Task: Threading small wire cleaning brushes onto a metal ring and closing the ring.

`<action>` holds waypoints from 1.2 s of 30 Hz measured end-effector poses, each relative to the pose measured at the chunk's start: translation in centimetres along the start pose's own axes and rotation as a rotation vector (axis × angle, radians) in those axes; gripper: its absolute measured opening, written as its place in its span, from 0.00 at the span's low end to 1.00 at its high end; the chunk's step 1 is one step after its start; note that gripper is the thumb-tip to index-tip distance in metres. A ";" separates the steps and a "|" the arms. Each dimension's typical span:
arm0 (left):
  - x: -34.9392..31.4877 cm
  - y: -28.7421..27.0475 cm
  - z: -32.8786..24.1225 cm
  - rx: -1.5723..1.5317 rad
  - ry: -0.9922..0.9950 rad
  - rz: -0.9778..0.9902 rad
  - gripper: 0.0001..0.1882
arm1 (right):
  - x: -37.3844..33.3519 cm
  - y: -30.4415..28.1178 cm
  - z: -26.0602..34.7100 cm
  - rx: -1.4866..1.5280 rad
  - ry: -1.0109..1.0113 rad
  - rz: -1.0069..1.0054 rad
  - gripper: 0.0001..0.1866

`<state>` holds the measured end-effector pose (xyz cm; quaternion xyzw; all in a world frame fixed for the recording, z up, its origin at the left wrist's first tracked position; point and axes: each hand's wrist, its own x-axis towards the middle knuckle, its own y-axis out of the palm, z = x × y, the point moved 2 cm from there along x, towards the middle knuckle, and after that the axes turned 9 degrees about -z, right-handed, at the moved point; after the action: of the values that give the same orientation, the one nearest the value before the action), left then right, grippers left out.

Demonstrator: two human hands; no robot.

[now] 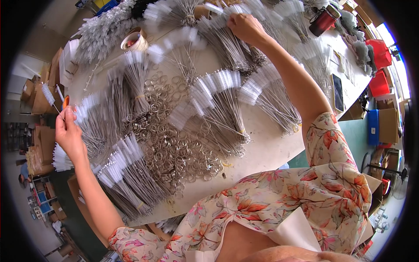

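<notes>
My left hand is raised at the table's left edge, fingers pinched on the thin wire stem of a white-bristled brush. A slim white piece and an orange loop show beside those fingertips; whether the hand holds them too, I cannot tell. At the far side my right hand is closed over a heap of brushes, and a white brush head sticks out left of its fingers. Its fingertips are partly hidden. Between my arms lies a pile of metal rings.
Brush bundles, some tied, cover much of the pale table; one bundle lies near the left front. A round tub stands at the back left, a red flask at the back right. A phone lies by the right edge.
</notes>
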<state>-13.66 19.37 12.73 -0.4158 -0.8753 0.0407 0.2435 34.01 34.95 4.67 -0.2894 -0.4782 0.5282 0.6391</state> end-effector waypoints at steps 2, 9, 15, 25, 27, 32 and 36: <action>-2.2 -0.3 -1.6 -0.025 -0.047 0.021 0.11 | 0.1 0.4 0.7 -0.027 -0.221 -0.276 0.10; -10.2 -5.0 -4.9 -0.040 -0.245 0.027 0.14 | 0.6 3.7 8.0 0.024 0.016 0.202 0.24; -16.3 -8.7 -2.7 -0.160 -0.353 0.107 0.14 | 2.0 7.9 7.8 0.035 0.167 0.288 0.26; -20.3 -4.2 -5.0 -0.388 -0.289 0.178 0.14 | -5.8 -4.0 13.0 0.433 -0.160 -0.357 0.11; -20.3 -1.2 -6.7 -0.460 -0.209 0.233 0.14 | -8.6 -6.3 14.5 0.381 -0.329 -0.456 0.09; -20.0 4.6 -8.5 -0.367 0.209 0.084 0.10 | -16.7 -7.7 19.2 1.261 -0.091 0.048 0.10; -23.0 5.7 -8.9 -0.407 -0.072 0.251 0.11 | -20.8 -5.8 19.0 1.363 0.027 0.172 0.11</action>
<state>6.78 4.66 9.93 -0.5601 -0.8151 -0.0918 0.1162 19.19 11.00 10.49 0.1338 -0.0063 0.7565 0.6401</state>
